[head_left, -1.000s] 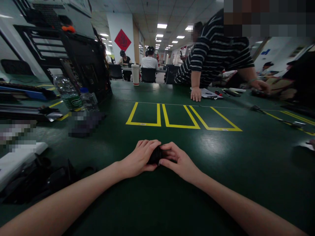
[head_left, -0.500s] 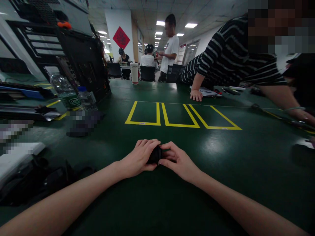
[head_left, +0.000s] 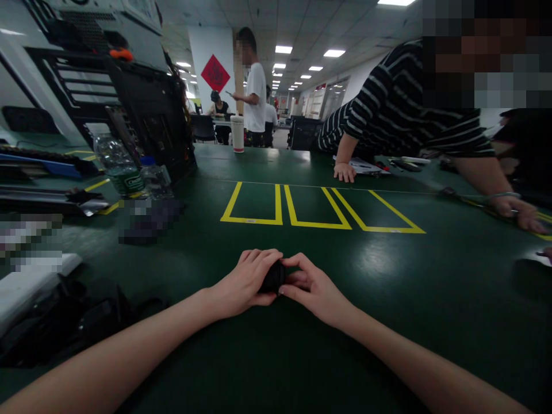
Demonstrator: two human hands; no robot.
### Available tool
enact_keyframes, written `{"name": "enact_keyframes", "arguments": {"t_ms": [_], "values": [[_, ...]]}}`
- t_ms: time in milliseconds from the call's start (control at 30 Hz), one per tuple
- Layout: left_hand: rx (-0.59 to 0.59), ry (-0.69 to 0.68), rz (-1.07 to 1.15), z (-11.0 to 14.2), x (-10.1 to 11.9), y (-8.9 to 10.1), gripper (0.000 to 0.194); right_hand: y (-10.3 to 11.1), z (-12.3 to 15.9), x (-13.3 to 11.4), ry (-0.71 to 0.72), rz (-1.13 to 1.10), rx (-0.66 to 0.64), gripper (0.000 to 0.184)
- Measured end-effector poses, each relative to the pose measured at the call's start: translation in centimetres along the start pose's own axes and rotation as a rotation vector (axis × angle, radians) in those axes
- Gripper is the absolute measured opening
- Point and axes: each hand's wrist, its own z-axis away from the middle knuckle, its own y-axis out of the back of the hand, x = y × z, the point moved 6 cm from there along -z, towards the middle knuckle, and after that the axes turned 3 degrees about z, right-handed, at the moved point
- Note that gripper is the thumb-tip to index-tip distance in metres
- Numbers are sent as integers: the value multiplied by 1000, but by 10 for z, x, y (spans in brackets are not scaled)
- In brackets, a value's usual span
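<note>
A small, black, rounded object (head_left: 273, 278) rests on or just above the green tabletop (head_left: 267, 356), between my two hands; its exact kind does not show. My left hand (head_left: 252, 280) wraps over it from the left, fingers on top and thumb along the near side. From the right, my right hand (head_left: 313, 287) pinches its edge with thumb and fingertips. Much of the object is hidden under the left fingers.
Yellow tape outlines (head_left: 319, 226) mark the table ahead. Bottles (head_left: 118, 158), a computer case (head_left: 150, 115) and black gear (head_left: 81, 316) stand left. A white cup (head_left: 237, 134) is at the far edge. A person in a striped top (head_left: 388, 98) leans over the right side.
My hands keep the same hold on the black object. The view has tilted up slightly. A standing person in the background has moved left, and the co-worker's hand at right shows more.
</note>
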Motion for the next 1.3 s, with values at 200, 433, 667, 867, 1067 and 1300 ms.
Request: {"name": "enact_keyframes", "arguments": {"t_ms": [200, 433, 667, 867, 1067, 1300], "values": [[34, -5, -19, -1, -3, -5, 66, 3, -3, 2, -22, -78, 26, 20], [9, 18, 5, -1, 0, 0, 65, 2, -5, 3, -34, -85, 6, 24], [-9, 11, -9, -1, 2, 1, 63, 1, -3, 1, -2, -68, -12, 21], [-19, 16, -4, -1, 3, 1, 63, 3, -6, 3, -8, -51, 49, 23], [12, 2, 6, 0, 2, 1, 64, 0, -2, 1, -6, -20, -11, 26], [16, 3, -15, -1, 0, -1, 64, 2, -4, 4, 12, -75, 39, 18]]}}
